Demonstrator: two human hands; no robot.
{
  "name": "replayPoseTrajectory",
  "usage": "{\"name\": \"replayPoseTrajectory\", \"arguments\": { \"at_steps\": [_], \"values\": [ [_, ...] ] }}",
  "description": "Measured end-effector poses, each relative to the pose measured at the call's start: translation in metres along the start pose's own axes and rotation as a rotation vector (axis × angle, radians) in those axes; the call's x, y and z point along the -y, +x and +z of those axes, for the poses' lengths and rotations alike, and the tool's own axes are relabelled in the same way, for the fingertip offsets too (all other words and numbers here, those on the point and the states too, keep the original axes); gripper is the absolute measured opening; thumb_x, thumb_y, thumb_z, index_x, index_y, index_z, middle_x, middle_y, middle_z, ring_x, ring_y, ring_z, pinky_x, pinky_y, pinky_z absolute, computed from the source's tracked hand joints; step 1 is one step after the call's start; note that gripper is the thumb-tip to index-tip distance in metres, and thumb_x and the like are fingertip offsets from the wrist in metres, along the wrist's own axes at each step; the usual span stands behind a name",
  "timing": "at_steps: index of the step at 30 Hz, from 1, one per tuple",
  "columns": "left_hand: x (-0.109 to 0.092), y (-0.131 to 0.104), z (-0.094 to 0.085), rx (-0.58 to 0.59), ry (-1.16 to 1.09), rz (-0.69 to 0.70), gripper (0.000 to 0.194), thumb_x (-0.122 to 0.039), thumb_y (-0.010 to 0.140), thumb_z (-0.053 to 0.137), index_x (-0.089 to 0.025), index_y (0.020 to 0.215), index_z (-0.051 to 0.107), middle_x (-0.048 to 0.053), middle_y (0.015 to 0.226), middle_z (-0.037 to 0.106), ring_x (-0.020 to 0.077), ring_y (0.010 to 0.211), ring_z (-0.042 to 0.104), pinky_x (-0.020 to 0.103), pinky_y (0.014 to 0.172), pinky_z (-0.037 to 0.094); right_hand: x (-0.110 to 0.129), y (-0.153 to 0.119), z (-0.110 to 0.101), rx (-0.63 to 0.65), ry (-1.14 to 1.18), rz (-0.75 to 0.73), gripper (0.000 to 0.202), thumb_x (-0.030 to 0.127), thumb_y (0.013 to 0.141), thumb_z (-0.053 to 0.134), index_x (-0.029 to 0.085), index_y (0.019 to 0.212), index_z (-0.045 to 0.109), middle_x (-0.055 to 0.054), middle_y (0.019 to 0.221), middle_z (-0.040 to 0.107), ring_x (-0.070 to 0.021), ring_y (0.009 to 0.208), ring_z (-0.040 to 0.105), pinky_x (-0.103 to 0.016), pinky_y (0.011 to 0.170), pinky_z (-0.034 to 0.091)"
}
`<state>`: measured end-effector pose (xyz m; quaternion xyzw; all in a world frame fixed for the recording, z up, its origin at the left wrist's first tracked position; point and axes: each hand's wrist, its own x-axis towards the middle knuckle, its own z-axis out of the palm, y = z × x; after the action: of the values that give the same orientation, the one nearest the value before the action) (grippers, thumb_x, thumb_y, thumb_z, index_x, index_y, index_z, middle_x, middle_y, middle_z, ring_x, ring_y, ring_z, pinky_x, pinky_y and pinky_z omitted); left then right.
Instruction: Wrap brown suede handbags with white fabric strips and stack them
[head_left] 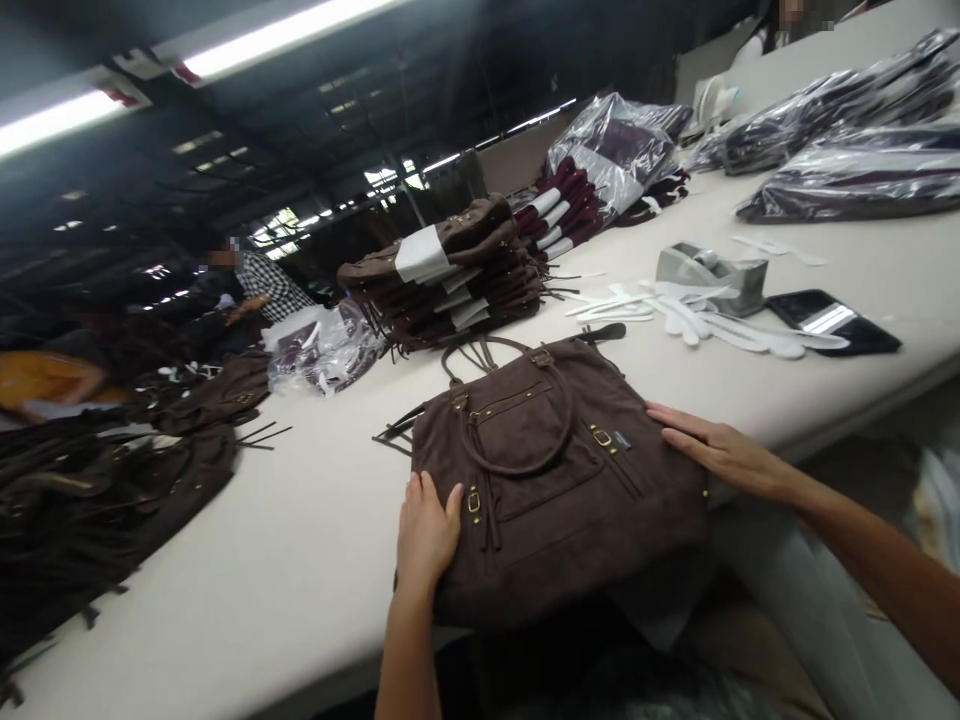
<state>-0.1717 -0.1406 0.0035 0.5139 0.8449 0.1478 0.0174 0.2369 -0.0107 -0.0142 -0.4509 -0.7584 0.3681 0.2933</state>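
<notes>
A brown handbag (540, 500) lies front side up on the white table, its bottom reaching over the near edge. It has two round handles, brass-coloured buckles and thin hanging cords. My left hand (427, 530) rests on the bag's left side, fingers stretched upward and thumb apart on the front. At the right side, my right hand (712, 455) lies with straight fingers against the bag's edge. A small dark label (622, 440) shows beside the right buckle.
Behind the bag stands a stack of brown bags (465, 275). White strips (675, 305), a grey tape dispenser (712, 275) and a black tablet-like device (832, 322) lie to the right. Plastic-wrapped bags (862, 180) sit farther back. Dark bags (127, 510) cover the left; people work beyond.
</notes>
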Motion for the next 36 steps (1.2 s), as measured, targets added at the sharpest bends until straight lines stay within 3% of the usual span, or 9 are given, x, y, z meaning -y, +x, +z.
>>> {"name": "replayPoseTrajectory", "arguments": {
  "at_steps": [6, 11, 14, 16, 20, 22, 25, 29, 36],
  "values": [
    [-0.010, -0.036, -0.028, -0.241, -0.342, 0.218, 0.041, -0.042, 0.094, 0.045, -0.018, 0.124, 0.060, 0.010, 0.138, 0.055, 0.0247, 0.132, 0.046, 0.043, 0.116, 0.033, 0.008, -0.058, -0.019, -0.152, 0.408, 0.272, 0.054, 0.058, 0.083, 0.063, 0.028, 0.127, 0.063, -0.005, 0.127, 0.064, -0.0301, 0.122, 0.056, -0.049, 0.113, 0.037],
    [-0.041, -0.086, -0.045, -0.036, -0.355, 0.543, 0.057, -0.044, 0.088, 0.061, -0.028, 0.140, 0.045, 0.005, 0.148, 0.045, 0.0255, 0.139, 0.037, 0.045, 0.115, 0.035, 0.015, -0.066, -0.004, 0.009, 0.674, 0.338, 0.052, 0.055, 0.083, 0.065, 0.023, 0.124, 0.064, -0.009, 0.120, 0.067, -0.0301, 0.110, 0.063, -0.041, 0.087, 0.059],
    [-0.059, -0.106, -0.028, 0.104, -0.141, 0.714, 0.086, -0.038, 0.077, 0.073, -0.026, 0.150, 0.029, 0.008, 0.155, 0.033, 0.0308, 0.144, 0.027, 0.052, 0.115, 0.032, 0.029, -0.053, 0.009, 0.007, 0.734, 0.291, 0.057, 0.050, 0.084, 0.067, 0.026, 0.134, 0.054, -0.008, 0.124, 0.065, -0.0281, 0.109, 0.063, -0.035, 0.077, 0.061],
    [-0.065, -0.111, -0.014, 0.126, -0.061, 0.738, 0.084, -0.020, 0.078, 0.067, -0.025, 0.151, 0.026, 0.007, 0.155, 0.032, 0.0297, 0.144, 0.027, 0.052, 0.116, 0.030, 0.046, -0.040, 0.011, -0.012, 0.766, 0.225, 0.060, 0.049, 0.084, 0.067, 0.026, 0.137, 0.051, -0.009, 0.125, 0.064, -0.0274, 0.107, 0.064, -0.034, 0.076, 0.061],
    [-0.063, -0.087, -0.020, -0.011, -0.213, 0.580, 0.058, -0.008, 0.083, 0.044, -0.020, 0.140, 0.048, 0.008, 0.134, 0.059, 0.0230, 0.122, 0.057, 0.037, 0.105, 0.045, 0.095, 0.002, -0.001, 0.034, 0.826, -0.087, 0.062, 0.049, 0.084, 0.067, 0.022, 0.137, 0.052, -0.012, 0.128, 0.061, -0.0277, 0.106, 0.064, -0.044, 0.090, 0.055],
    [-0.059, -0.059, -0.045, -0.131, -0.338, 0.396, 0.041, -0.022, 0.087, 0.049, -0.018, 0.126, 0.062, 0.007, 0.108, 0.071, 0.0234, 0.097, 0.067, 0.033, 0.089, 0.052, 0.117, 0.027, -0.008, 0.063, 0.813, -0.256, 0.063, 0.047, 0.083, 0.068, 0.023, 0.139, 0.050, -0.011, 0.130, 0.059, -0.0279, 0.113, 0.060, -0.048, 0.099, 0.050],
    [-0.053, -0.015, -0.091, -0.230, -0.464, 0.198, 0.031, -0.037, 0.082, 0.059, -0.016, 0.100, 0.072, 0.001, 0.076, 0.068, 0.0200, 0.073, 0.063, 0.027, 0.070, 0.049, 0.136, 0.062, -0.006, 0.022, 0.659, -0.386, 0.068, 0.041, 0.079, 0.073, 0.024, 0.140, 0.049, -0.009, 0.128, 0.058, -0.0279, 0.119, 0.055, -0.050, 0.103, 0.046],
    [-0.048, 0.018, -0.121, -0.175, -0.589, 0.143, 0.028, -0.041, 0.075, 0.064, -0.014, 0.079, 0.070, -0.003, 0.061, 0.055, 0.0134, 0.060, 0.048, 0.022, 0.057, 0.038, 0.136, 0.091, 0.019, -0.095, 0.378, -0.449, 0.064, 0.039, 0.076, 0.074, 0.024, 0.135, 0.055, -0.009, 0.131, 0.052, -0.0269, 0.120, 0.052, -0.045, 0.103, 0.047],
    [-0.042, 0.024, -0.117, -0.086, -0.742, 0.064, 0.037, -0.046, 0.069, 0.069, -0.011, 0.083, 0.069, -0.002, 0.065, 0.056, 0.0133, 0.061, 0.047, 0.023, 0.056, 0.037, 0.115, 0.097, 0.039, -0.209, 0.163, -0.532, 0.059, 0.042, 0.080, 0.070, 0.023, 0.134, 0.054, -0.009, 0.128, 0.049, -0.0265, 0.118, 0.052, -0.043, 0.100, 0.050]
  ]
}}
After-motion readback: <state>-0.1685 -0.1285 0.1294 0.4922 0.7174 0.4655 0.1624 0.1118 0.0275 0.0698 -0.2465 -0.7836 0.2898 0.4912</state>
